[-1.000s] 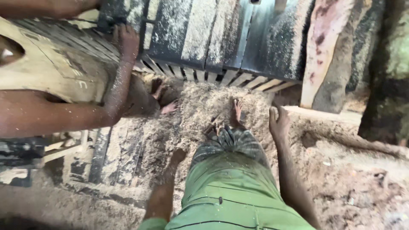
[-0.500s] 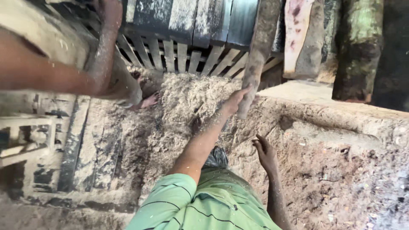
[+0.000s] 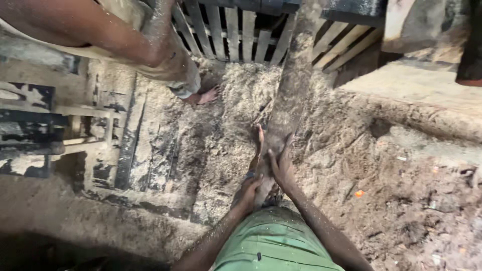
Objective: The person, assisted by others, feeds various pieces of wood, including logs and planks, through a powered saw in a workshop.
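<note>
Gripping the lower end of a long, sawdust-coated wooden slab (image 3: 291,90), both hands now close around it where half a second ago only 1 hand touched it. The left hand (image 3: 249,190) wraps the wood from below and to the left, fingers curled under its bottom end; the right hand (image 3: 282,168) lies flat along its right edge, fingers pressed against the bark side. In the earlier picture the left arm alone reached up to the slab while the right hand hung low near the dirt bank, so the second hand has come across and the hold has become a 2-handed one. The slab leans steeply, its top end resting against the slatted wooden rack (image 3: 241,30) at the top of the view, its foot down near the person's green shorts (image 3: 273,241) over the sawdust floor (image 3: 221,115). With both hands on the foot, the slab looks ready to be lifted or dragged rather than merely steadied. A co-worker's arm (image 3: 100,35) and bare foot (image 3: 203,96) stay at the upper left, apart from the slab.
</note>
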